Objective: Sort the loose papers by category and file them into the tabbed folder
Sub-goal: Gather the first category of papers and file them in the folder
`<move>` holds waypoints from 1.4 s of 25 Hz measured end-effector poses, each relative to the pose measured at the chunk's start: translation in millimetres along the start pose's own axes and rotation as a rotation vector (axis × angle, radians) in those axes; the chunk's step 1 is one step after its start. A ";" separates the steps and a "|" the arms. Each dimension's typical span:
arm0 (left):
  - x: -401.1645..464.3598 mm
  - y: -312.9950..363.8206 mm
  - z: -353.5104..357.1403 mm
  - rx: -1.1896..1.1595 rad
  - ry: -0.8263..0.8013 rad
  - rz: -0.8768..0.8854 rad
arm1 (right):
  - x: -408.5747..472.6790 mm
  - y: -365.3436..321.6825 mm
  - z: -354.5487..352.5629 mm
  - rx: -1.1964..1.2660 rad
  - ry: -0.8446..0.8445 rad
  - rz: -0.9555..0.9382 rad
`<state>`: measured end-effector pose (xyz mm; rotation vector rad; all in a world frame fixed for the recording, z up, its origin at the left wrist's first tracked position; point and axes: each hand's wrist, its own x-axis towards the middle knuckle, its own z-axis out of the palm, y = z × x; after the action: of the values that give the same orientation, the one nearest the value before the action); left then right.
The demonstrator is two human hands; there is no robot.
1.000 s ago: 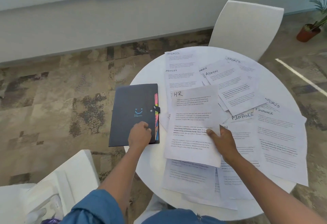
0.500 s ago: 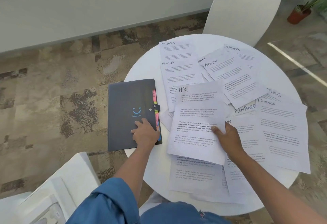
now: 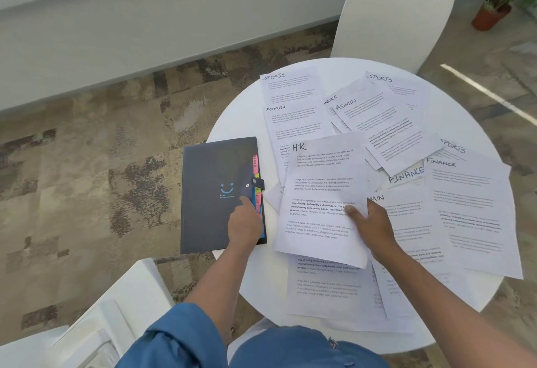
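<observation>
HR sheet (image 3: 321,193) pinched in right hand (image 3: 374,228); left hand (image 3: 244,225) rests, fingers bent, on the shut tabbed folder (image 3: 215,193).
Risk: folder overhanging the table (image 3: 238,123) edge may tip under left-hand pressure.

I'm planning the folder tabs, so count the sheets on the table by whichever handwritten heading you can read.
SPORTS: 3
ADMIN: 3, one heading half covered
FINANCE: 3, one partly covered
HR: 1
Total: 10; near-edge sheets with hidden headings are not counted.
</observation>
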<state>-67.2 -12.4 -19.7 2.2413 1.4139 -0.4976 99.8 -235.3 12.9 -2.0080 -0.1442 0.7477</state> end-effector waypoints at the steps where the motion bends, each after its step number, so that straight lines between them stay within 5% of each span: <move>1: -4.0 -0.1 -3.7 0.037 0.018 0.024 | 0.2 -1.7 1.3 0.001 -0.002 -0.007; 8: -32.2 -11.0 -30.4 0.219 0.141 0.094 | -1.0 -6.0 7.5 0.012 -0.023 -0.023; 17: -48.3 -27.5 -35.6 0.067 0.342 0.039 | -5.8 -6.9 8.9 -0.013 -0.059 -0.055; 35: -50.5 -17.9 -29.7 0.124 0.348 0.086 | 1.0 -7.9 -4.5 -0.050 -0.055 -0.081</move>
<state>-102.4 -27.3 28.2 2.5718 1.4745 -0.1746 104.7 -234.0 20.6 -2.0167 -0.2773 0.7545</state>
